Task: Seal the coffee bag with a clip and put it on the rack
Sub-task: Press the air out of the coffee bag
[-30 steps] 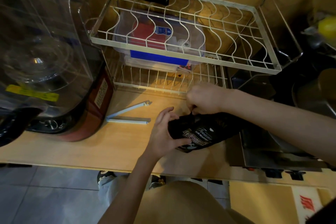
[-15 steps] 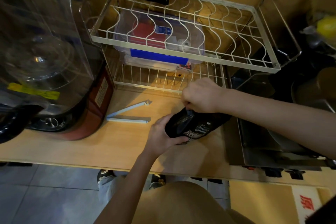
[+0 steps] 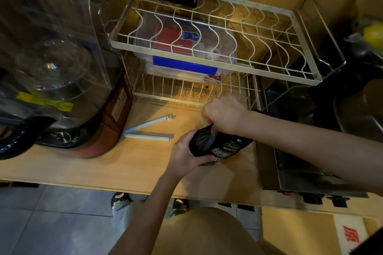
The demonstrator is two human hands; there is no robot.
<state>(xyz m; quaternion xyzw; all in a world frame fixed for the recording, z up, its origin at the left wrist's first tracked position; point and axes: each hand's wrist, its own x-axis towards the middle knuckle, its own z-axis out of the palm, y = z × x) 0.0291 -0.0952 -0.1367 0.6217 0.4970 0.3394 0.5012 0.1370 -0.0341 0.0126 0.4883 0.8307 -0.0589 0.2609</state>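
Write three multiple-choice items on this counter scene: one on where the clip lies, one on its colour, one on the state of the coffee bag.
1. Where is the clip?
A. On the counter, left of the hands
B. On the rack's top shelf
C. Clamped on the bag

2. What colour is the clip?
A. Red
B. Pale blue
C. Black

3. What state is the coffee bag in?
A. Standing alone on the rack
B. Held in both hands, no clip on it
C. Lying untouched on the floor

Answers: 1 A, it lies open in a V on the counter below the rack. 2 B, both its arms look pale blue. 3 B, the left hand grips its side while the right hand pinches its top.
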